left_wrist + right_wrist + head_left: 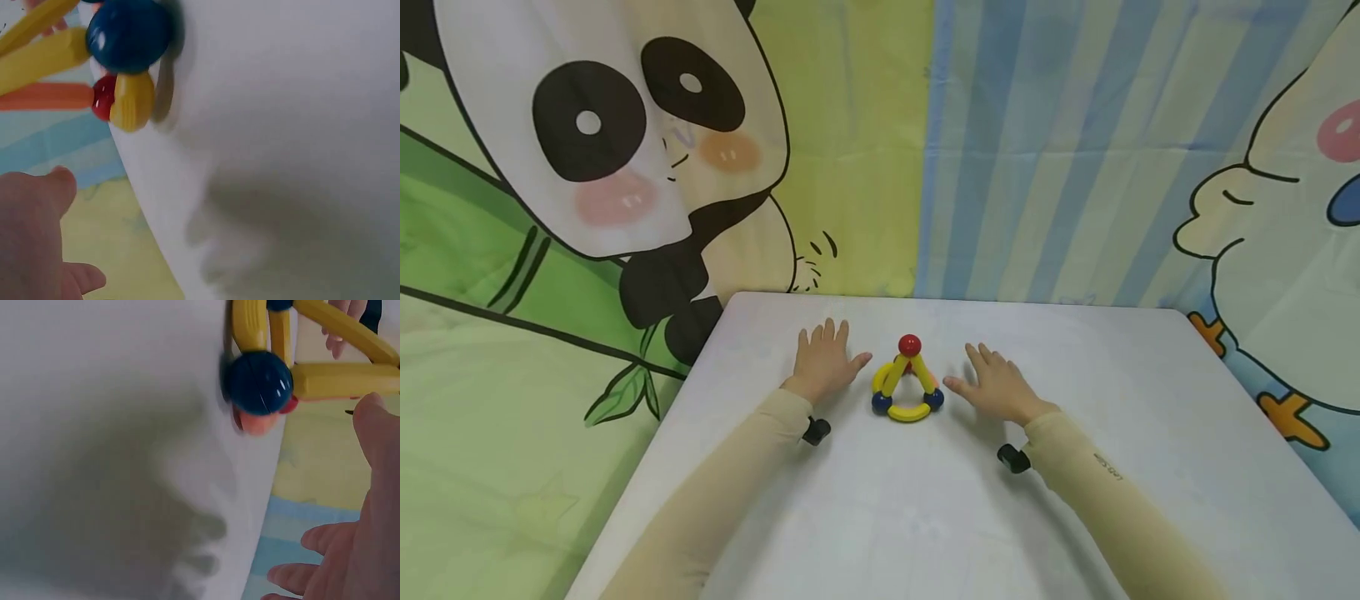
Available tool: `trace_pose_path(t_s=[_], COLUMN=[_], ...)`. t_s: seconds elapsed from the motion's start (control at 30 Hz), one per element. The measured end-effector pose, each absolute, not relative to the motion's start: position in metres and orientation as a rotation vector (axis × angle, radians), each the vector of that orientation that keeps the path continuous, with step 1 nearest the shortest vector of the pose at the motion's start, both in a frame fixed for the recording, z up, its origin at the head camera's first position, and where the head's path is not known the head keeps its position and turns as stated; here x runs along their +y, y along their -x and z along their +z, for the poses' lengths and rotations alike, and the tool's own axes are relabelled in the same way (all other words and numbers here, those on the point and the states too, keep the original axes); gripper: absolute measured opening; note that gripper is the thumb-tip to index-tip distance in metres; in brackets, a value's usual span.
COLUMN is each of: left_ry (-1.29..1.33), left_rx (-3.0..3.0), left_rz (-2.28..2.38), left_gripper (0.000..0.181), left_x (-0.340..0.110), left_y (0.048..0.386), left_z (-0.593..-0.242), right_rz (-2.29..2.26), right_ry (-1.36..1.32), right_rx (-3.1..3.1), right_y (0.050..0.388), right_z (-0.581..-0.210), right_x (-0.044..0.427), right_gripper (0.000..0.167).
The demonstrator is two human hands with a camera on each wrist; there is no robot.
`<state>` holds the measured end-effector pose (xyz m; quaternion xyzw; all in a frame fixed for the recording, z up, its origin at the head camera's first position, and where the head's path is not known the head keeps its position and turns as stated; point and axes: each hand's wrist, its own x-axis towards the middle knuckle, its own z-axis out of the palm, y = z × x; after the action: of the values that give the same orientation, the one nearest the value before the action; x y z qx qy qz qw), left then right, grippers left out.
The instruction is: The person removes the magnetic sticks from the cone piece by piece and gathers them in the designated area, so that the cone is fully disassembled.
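Note:
A small pyramid of toy rods and balls (pixel 910 412) stands on the white table, with a red ball (pixel 909 345) at its top. Two blue balls (pixel 128 34) sit at its near corners, joined by a curved yellow rod. Yellow rods slope upward, and in the left wrist view an orange rod (pixel 47 96) meets a red ball at the back. To its left my left hand (pixel 825 362) hovers with fingers spread, holding nothing. My right hand (pixel 997 387) is on the other side, fingers extended, also holding nothing. Both hands are apart from the pyramid.
The white table (pixel 880 517) reaches back to a hanging cloth. A panda (pixel 625 125) is printed on its left part, blue stripes and a white cartoon figure on its right. Each wrist carries a small black camera (pixel 1014 458).

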<state>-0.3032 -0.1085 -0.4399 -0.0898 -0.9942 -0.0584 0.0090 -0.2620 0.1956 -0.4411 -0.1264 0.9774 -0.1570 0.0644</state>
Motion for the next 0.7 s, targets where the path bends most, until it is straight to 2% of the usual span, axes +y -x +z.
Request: trace_pose_path(t_s=[0.27, 0.53, 0.7], left_ry=[0.273, 0.394, 0.409], left_rx=[-3.156, -3.184, -3.156], left_rz=[-0.361, -0.755, -0.948], left_gripper=[0.077, 0.054, 0.063], left_x=[-0.104, -0.092, -0.078], left_y=[0.283, 0.266, 0.259], left_z=[-0.465, -0.479, -0.487], right_rz=[-0.548, -0.65, -0.73], right_ry=[0.413, 0.429, 0.394], right_rx=[2.916, 2.967, 3.0], right_y=[0.241, 0.232, 0.228], right_z=[-0.474, -0.487, -0.491], right_x=[0.171, 0.152, 0.142], right_gripper=[0.096, 0.082, 0.079])
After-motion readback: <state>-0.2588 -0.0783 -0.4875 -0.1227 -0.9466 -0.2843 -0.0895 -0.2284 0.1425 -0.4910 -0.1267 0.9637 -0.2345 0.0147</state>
